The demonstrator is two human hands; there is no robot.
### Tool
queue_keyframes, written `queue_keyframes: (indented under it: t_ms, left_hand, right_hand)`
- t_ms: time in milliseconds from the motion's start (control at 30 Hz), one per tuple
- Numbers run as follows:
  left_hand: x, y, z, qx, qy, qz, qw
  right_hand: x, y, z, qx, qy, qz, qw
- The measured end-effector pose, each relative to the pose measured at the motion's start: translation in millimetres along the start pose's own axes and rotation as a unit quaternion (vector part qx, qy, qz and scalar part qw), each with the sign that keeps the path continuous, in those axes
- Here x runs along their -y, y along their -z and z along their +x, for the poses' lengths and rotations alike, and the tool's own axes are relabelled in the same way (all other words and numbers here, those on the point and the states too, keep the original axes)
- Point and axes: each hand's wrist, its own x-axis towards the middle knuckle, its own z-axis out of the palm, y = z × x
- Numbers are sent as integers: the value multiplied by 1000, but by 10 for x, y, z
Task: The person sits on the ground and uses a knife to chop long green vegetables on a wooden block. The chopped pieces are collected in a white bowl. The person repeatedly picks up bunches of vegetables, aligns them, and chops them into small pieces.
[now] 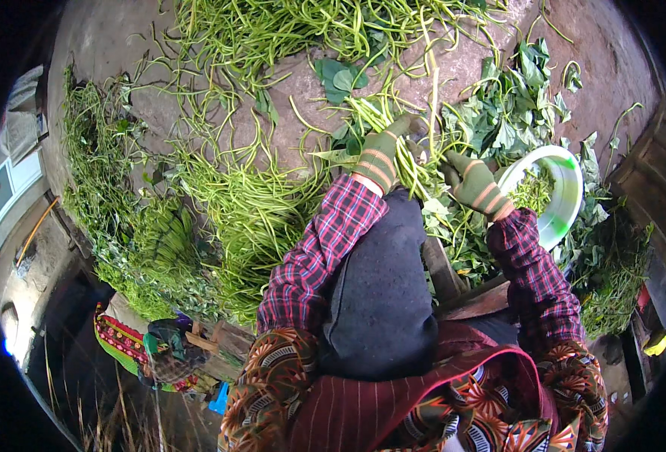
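My left hand (pixel 379 153), in an olive knit glove with pale stripes, is closed around a bunch of long green leaf stalks (pixel 409 169). The bunch sticks out above and below the fist, just past my dark-trousered knee. To its right is my right hand (pixel 474 183), gloved alike, with its fingers bent at some thin stalks beside the bunch. Whether they pinch one is too unclear to see. A long pale stem (pixel 435 107) rises between the two hands. Beside my right wrist, a white and green plastic tub (pixel 567 169) holds short green trimmings (pixel 530 189).
Loose stalks are heaped at the left (pixel 253 209) and at the far side (pixel 287 34) of the earthen floor (pixel 593 68). Wilting leaves (pixel 508 113) lie at the right. A wooden plank (pixel 474 302) is by my legs. Colourful patterned cloth (pixel 119 336) shows lower left.
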Motion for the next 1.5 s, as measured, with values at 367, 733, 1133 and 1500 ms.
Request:
queue_keyframes:
  t_ms: [367,733,1133,1500]
  left_hand:
    - [61,-5,31,106,-67,113,986]
    - [51,11,68,167,-83,138,973]
    - [52,-23,33,136,-77,94,983]
    - [72,-29,24,207,-121,144,960]
  right_hand:
    - [87,112,-110,171,-10,-87,981]
    - [165,226,-62,144,-31,43,988]
    - [229,227,22,-229,-118,299,919]
    - [329,151,45,-136,49,25,989]
